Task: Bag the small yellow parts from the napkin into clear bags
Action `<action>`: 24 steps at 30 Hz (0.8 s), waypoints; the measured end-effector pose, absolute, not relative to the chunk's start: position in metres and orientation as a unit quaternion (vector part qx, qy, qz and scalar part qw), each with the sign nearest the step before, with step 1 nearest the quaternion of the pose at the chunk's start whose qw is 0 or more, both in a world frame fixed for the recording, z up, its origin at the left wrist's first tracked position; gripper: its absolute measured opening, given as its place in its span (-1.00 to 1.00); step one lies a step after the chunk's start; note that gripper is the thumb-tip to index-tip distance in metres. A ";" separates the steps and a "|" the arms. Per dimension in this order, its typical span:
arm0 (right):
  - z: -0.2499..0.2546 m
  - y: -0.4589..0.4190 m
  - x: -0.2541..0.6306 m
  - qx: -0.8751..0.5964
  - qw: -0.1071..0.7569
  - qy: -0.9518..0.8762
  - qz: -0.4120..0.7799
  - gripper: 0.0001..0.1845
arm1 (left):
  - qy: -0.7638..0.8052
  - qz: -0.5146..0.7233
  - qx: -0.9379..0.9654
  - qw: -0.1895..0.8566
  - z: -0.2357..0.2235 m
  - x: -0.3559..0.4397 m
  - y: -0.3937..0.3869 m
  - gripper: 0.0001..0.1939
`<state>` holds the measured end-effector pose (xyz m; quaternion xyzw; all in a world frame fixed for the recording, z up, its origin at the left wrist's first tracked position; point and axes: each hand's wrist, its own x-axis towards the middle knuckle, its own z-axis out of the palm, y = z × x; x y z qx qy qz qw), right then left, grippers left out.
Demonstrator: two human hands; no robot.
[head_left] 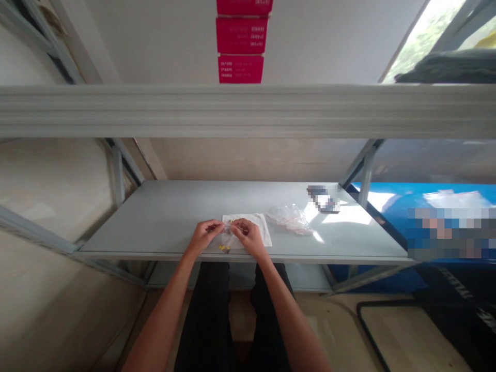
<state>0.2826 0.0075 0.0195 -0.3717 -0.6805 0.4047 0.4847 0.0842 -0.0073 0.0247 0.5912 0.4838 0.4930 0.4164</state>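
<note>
My left hand [203,235] and my right hand [250,237] meet over the near edge of the grey shelf. Both have their fingers pinched on a small clear plastic bag [227,228] stretched between them. Its contents are too small to make out. Beneath the hands lies a flat white sheet or bag [263,227], partly covered by the right hand. A few small yellow pieces [223,249] rest close to the shelf edge, just below the hands. To the right of the white sheet is a loose heap of clear plastic bags [290,219].
A blurred-out flat item [324,198] lies at the shelf's back right. A thick grey shelf beam [248,111] crosses above, with red boxes [241,36] stacked behind it. Metal posts [118,173] flank the shelf. At right is a blue surface [391,199].
</note>
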 end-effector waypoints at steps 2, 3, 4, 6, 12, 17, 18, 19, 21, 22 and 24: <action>0.020 0.008 0.283 -0.370 0.474 -0.690 0.402 -0.69 | 0.483 0.495 0.595 0.411 0.024 0.084 -0.007 -0.66; 0.020 0.008 0.283 -0.371 0.470 -0.695 0.397 -0.68 | 0.482 0.494 0.597 0.409 0.024 0.084 -0.007 -0.67; 0.020 0.007 0.283 -0.372 0.467 -0.699 0.393 -0.68 | 0.483 0.493 0.599 0.407 0.025 0.084 -0.007 -0.67; 0.021 0.007 0.283 -0.370 0.464 -0.706 0.386 -0.70 | 0.487 0.494 0.599 0.400 0.025 0.085 -0.007 -0.67; 0.022 0.005 0.282 -0.368 0.455 -0.725 0.363 -0.69 | 0.481 0.490 0.603 0.406 0.029 0.088 -0.009 -0.67; 0.022 0.004 0.283 -0.365 0.455 -0.727 0.362 -0.70 | 0.482 0.480 0.615 0.399 0.030 0.088 -0.009 -0.67; 0.022 0.004 0.283 -0.366 0.454 -0.727 0.363 -0.70 | 0.482 0.478 0.620 0.394 0.029 0.088 -0.008 -0.67; 0.023 0.004 0.283 -0.367 0.452 -0.727 0.365 -0.69 | 0.482 0.475 0.625 0.390 0.029 0.087 -0.008 -0.67; 0.024 0.004 0.282 -0.367 0.450 -0.727 0.366 -0.68 | 0.479 0.467 0.634 0.387 0.028 0.086 -0.007 -0.66; 0.024 0.004 0.282 -0.368 0.448 -0.729 0.364 -0.68 | 0.478 0.463 0.637 0.389 0.028 0.086 -0.007 -0.66; 0.024 0.004 0.282 -0.368 0.443 -0.736 0.355 -0.69 | 0.476 0.455 0.639 0.396 0.027 0.086 -0.006 -0.66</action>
